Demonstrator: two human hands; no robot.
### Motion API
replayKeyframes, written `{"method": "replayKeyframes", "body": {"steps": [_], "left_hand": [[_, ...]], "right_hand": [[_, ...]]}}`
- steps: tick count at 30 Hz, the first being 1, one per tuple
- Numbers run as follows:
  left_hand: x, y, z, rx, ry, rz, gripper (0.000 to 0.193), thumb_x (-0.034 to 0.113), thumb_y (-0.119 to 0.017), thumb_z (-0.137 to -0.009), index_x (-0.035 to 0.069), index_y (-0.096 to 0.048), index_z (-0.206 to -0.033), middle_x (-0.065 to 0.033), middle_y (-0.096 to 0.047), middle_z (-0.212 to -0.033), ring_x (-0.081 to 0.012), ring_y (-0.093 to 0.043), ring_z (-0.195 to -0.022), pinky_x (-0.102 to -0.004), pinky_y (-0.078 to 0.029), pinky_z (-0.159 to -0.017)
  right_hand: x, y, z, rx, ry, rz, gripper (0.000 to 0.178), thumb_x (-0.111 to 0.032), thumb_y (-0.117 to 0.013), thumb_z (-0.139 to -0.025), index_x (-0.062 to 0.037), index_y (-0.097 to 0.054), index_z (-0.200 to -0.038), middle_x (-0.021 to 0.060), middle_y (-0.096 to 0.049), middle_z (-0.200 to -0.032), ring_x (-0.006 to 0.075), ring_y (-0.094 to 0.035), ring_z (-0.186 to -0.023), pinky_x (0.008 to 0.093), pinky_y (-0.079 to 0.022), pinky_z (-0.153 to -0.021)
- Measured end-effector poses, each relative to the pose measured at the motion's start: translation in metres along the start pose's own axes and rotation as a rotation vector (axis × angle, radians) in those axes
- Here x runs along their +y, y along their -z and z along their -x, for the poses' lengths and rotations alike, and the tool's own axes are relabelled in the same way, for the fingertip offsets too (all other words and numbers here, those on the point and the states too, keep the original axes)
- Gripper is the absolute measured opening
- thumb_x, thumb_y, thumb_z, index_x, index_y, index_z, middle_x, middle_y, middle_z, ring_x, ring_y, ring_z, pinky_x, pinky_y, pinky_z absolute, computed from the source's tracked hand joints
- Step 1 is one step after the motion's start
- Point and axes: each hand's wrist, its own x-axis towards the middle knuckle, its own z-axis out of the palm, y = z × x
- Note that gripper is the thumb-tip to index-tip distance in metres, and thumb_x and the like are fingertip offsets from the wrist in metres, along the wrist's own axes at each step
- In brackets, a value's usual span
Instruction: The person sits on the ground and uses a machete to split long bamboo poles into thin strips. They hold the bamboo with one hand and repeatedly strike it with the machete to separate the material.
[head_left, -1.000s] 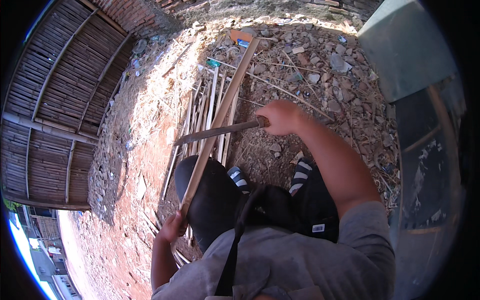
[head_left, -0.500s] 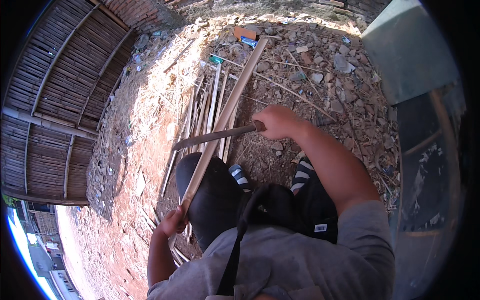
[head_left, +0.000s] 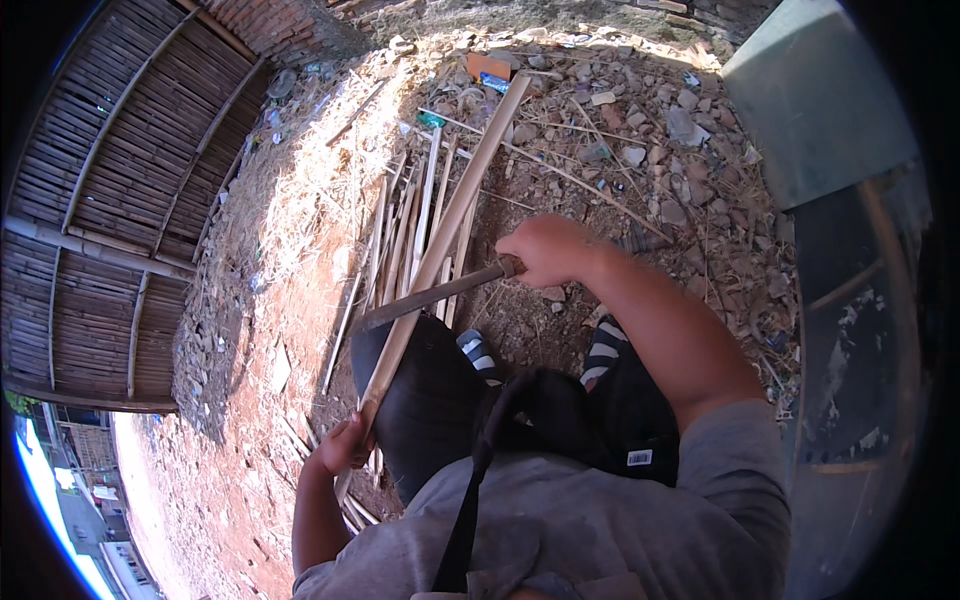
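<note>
A long split bamboo strip [head_left: 460,205] slants across my raised left knee, its far end out over the rubble. Near its lower end, my left hand [head_left: 345,446] is closed around it beside my thigh. My right hand [head_left: 545,250] grips the handle of a machete [head_left: 430,296]. The machete's dark blade lies across the strip just above the knee, its tip pointing left. Several thinner bamboo strips [head_left: 400,230] lie in a loose bundle on the ground beyond the knee.
More strips [head_left: 357,510] lie by my left side. Broken bricks and stones [head_left: 670,180] cover the ground ahead and right. A bamboo slat wall [head_left: 120,160] stands left, a grey-green panel [head_left: 820,110] right. My sandalled feet [head_left: 480,355] are close below the blade.
The machete has come down along the bamboo strip toward my knee, with my right hand shifting slightly left. My left hand stays in nearly the same place.
</note>
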Motion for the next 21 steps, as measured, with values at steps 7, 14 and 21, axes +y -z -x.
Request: {"method": "replayKeyframes", "body": {"steps": [7,14,21], "left_hand": [[0.013,-0.005,0.005,-0.02,0.022,-0.027,0.071,0.077,-0.038,-0.094,0.009,-0.053,-0.079,0.0023,-0.036,-0.054,-0.013,-0.033,-0.046,-0.0303,-0.029,-0.048],[0.009,-0.003,0.004,-0.048,0.023,-0.039,0.072,0.078,-0.039,-0.093,0.009,-0.053,-0.079,0.0017,-0.036,-0.054,-0.013,-0.034,-0.045,-0.0303,-0.029,-0.048],[0.013,-0.003,0.006,-0.09,0.044,0.032,0.07,0.078,-0.039,-0.093,0.011,-0.052,-0.078,0.0039,-0.031,-0.053,-0.0117,-0.029,-0.044,-0.0299,-0.024,-0.047]], "right_hand": [[0.07,0.006,0.013,0.234,-0.458,-0.329,0.042,-0.038,-0.077,-0.082,-0.0048,-0.069,-0.105,0.0198,-0.07,-0.098,0.0364,-0.068,-0.095,0.0442,-0.053,-0.085],[0.004,-0.006,0.001,0.111,0.044,0.091,0.024,-0.03,-0.075,-0.08,-0.0107,-0.066,-0.091,0.0128,-0.068,-0.078,0.0349,-0.069,-0.081,0.0472,-0.054,-0.074],[0.064,-0.011,0.007,0.199,-0.259,-0.243,0.036,-0.037,-0.076,-0.08,-0.006,-0.068,-0.098,0.0168,-0.07,-0.088,0.037,-0.068,-0.089,0.0457,-0.054,-0.081]]}}
